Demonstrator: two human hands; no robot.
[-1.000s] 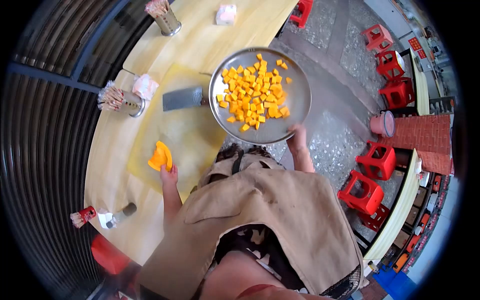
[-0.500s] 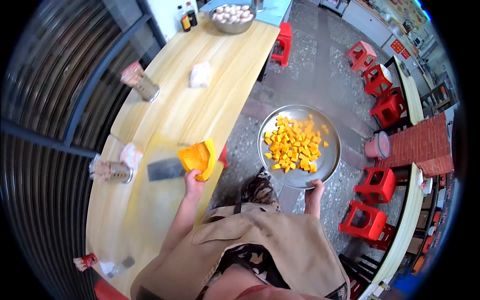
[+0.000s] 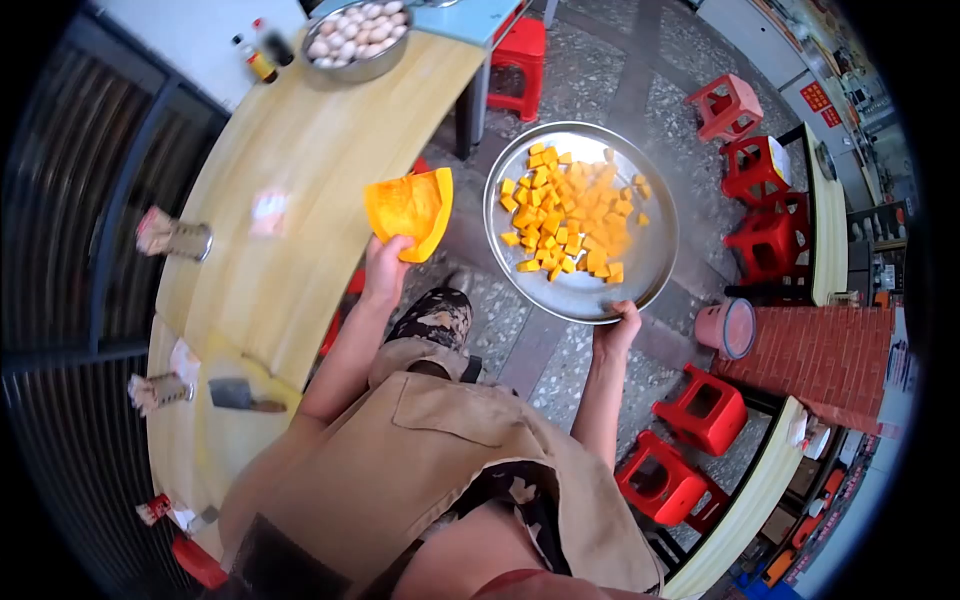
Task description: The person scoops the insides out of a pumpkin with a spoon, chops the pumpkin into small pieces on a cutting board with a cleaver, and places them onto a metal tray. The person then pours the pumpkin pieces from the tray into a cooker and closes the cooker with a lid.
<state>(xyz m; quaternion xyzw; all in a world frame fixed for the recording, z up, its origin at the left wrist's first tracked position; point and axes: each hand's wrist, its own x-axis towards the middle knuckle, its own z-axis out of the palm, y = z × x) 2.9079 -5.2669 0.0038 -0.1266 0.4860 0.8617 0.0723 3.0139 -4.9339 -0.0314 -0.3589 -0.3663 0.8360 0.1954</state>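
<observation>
My left hand is closed around the lower end of a large pumpkin piece, orange inside with a yellow rind, held up beside the table's edge. My right hand grips the near rim of a round metal tray over the floor. Many small pumpkin cubes lie in the tray, mostly toward its left and middle; part of them looks hazy. A cleaver rests on a yellowish cutting board on the table, to the left of my left arm.
The wooden table runs along my left. At its far end are a metal bowl of eggs and sauce bottles. Chopstick holders line its wall side. Red stools and a pink bucket stand on the right.
My body has moved forward past the cutting board. The pumpkin piece and the tray have come along in my hands, and the cleaver now shows in full behind them.
</observation>
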